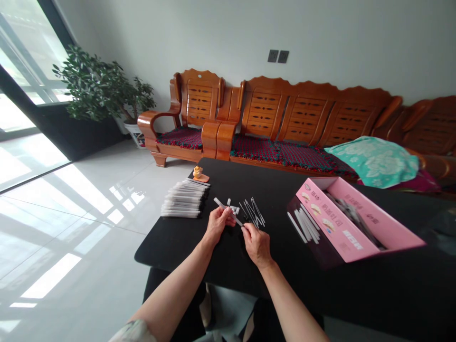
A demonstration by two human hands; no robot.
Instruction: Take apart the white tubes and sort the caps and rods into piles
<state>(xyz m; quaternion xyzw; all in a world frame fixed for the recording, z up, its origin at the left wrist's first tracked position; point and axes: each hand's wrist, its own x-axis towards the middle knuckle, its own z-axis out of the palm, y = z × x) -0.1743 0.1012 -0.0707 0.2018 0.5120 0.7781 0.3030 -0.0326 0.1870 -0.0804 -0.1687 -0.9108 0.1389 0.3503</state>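
A slim whitish tube, apparently a pen barrel [219, 203], runs slantwise between my two hands above the black table [228, 180]. My left hand [216, 227] pinches its middle between thumb and fingers. At its lower right end, my right hand [257, 243] is closed on the dark tip. Small white pieces [233, 208] show just beyond my left fingers; their kind is unclear. Several thin refill-like sticks [253, 212] lie beside my right hand. A neat row of whitish pens [185, 199] with dark ends lies left of my hands.
Several loose white barrels [304, 224] lie against a pink open box [351, 228] holding greyish items. A small yellow figurine on an orange base [198, 173] stands at the table's far left. Behind are a wooden sofa [267, 114], a turquoise cloth [377, 161] and a potted plant [103, 90].
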